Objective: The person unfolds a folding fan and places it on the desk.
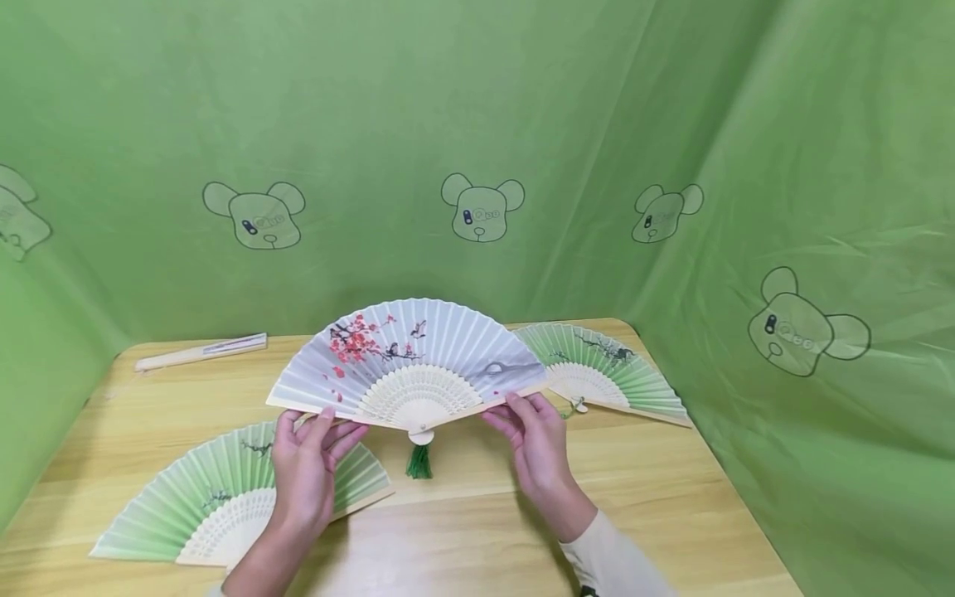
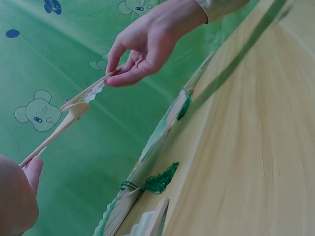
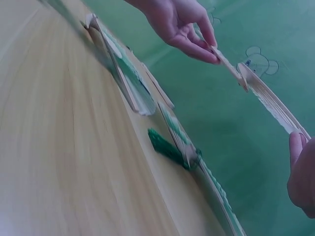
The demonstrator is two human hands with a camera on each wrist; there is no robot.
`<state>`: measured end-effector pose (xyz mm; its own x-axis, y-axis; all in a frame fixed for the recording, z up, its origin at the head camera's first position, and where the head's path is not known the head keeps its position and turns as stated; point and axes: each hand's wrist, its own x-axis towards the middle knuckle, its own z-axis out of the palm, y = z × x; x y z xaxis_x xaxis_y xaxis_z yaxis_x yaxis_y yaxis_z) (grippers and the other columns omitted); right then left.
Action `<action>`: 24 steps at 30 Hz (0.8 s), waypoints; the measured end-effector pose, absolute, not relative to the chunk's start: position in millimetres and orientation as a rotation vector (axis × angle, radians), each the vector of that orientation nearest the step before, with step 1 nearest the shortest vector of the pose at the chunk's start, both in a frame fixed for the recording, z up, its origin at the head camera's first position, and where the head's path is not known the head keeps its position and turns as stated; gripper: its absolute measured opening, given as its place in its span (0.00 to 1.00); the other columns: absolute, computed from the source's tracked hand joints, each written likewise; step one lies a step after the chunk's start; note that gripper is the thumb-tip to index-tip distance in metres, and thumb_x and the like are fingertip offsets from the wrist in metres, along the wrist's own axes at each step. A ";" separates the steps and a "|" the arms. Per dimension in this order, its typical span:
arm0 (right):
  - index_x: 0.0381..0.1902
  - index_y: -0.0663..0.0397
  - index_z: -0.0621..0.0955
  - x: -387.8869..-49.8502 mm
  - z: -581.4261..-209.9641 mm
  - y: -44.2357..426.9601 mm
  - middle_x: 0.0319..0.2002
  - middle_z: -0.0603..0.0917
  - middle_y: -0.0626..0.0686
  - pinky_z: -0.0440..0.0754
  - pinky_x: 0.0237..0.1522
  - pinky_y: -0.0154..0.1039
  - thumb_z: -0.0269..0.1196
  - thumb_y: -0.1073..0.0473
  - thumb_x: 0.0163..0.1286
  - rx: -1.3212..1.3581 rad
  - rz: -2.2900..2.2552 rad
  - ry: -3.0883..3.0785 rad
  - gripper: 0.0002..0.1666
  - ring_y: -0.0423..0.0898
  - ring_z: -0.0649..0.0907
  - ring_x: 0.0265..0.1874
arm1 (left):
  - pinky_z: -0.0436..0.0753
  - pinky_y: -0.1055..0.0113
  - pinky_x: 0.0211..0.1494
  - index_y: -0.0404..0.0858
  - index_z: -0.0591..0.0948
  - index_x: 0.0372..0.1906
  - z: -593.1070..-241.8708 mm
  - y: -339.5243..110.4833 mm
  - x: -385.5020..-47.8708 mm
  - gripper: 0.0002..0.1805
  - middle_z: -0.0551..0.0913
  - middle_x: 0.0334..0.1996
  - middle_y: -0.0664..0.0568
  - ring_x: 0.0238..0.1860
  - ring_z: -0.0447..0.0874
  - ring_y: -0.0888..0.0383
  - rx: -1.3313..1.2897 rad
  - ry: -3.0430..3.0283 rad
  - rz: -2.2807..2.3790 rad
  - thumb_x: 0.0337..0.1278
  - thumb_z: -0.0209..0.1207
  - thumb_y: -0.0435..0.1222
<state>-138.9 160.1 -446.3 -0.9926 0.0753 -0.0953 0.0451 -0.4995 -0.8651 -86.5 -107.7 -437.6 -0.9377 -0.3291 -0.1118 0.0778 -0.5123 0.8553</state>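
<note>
A spread folding fan [image 1: 440,332], pale grey-white with red blossoms and small birds, is held up above the table in the head view. My left hand [image 1: 304,468] pinches its left outer rib between thumb and fingers. On the other side, the right outer rib is pinched by my right hand [image 1: 543,448]. From the pivot hangs a green tassel [image 1: 419,462]. Both wrist views show this fan [image 2: 66,123] [image 3: 273,103] nearly edge-on, raised off the wood. My left forearm and hand partly cover a spread green fan [image 1: 164,506] lying at front left.
Another spread green fan [image 1: 642,377] lies at the table's back right, partly behind the held one. A folded fan [image 1: 201,352] rests along the back left edge. Green cloth walls [image 1: 373,124] with bear-head prints surround the wooden table [image 1: 642,506].
</note>
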 end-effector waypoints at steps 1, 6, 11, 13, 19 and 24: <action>0.45 0.64 0.75 -139.1 -447.1 162.9 0.36 0.86 0.54 0.93 0.50 0.40 0.58 0.70 0.75 -0.192 2.691 -1.571 0.03 0.45 0.89 0.36 | 0.92 0.55 0.56 0.40 0.65 0.64 -438.0 -107.8 -86.9 0.15 0.89 0.47 0.49 0.40 0.93 0.55 0.384 -1.406 -2.509 0.80 0.50 0.32; 0.53 0.61 0.67 -140.0 -450.5 178.1 0.32 0.89 0.52 0.94 0.47 0.39 0.59 0.74 0.73 -0.212 2.678 -1.584 0.16 0.44 0.91 0.33 | 0.92 0.56 0.54 0.39 0.66 0.62 -440.5 -107.1 -88.4 0.13 0.89 0.44 0.50 0.38 0.94 0.54 0.394 -1.434 -2.485 0.81 0.49 0.33; 0.65 0.58 0.59 -143.1 -452.3 197.2 0.30 0.87 0.52 0.94 0.46 0.42 0.55 0.73 0.76 -0.255 2.655 -1.613 0.26 0.46 0.91 0.30 | 0.93 0.56 0.53 0.38 0.67 0.62 -442.0 -107.0 -89.2 0.13 0.90 0.41 0.50 0.38 0.94 0.54 0.396 -1.496 -2.444 0.80 0.51 0.32; 0.68 0.58 0.59 -144.1 -452.5 206.2 0.30 0.87 0.53 0.94 0.47 0.43 0.52 0.71 0.79 -0.268 2.637 -1.647 0.24 0.47 0.91 0.30 | 0.92 0.57 0.53 0.37 0.68 0.61 -442.7 -106.4 -89.3 0.14 0.91 0.38 0.50 0.37 0.94 0.53 0.395 -1.529 -2.427 0.79 0.52 0.31; 0.60 0.64 0.67 -143.3 -451.8 233.6 0.31 0.88 0.52 0.94 0.49 0.45 0.44 0.63 0.85 -0.316 2.571 -1.774 0.13 0.48 0.92 0.33 | 0.93 0.59 0.51 0.32 0.71 0.57 -444.9 -106.2 -88.9 0.12 0.92 0.33 0.50 0.36 0.95 0.55 0.390 -1.627 -2.428 0.77 0.55 0.33; 0.52 0.63 0.76 -141.7 -451.9 260.1 0.33 0.88 0.51 0.93 0.52 0.41 0.53 0.60 0.83 -0.410 2.548 -1.809 0.10 0.46 0.91 0.36 | 0.93 0.59 0.51 0.28 0.74 0.49 -446.2 -108.2 -89.1 0.12 0.92 0.33 0.47 0.37 0.95 0.53 0.385 -1.680 -2.434 0.78 0.56 0.36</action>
<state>-141.7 260.1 -451.9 -0.9661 0.1415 -0.2157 0.1571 -0.3408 -0.9269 -89.1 -108.2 -446.2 -0.9544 -0.2735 -0.1200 -0.0152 -0.3567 0.9341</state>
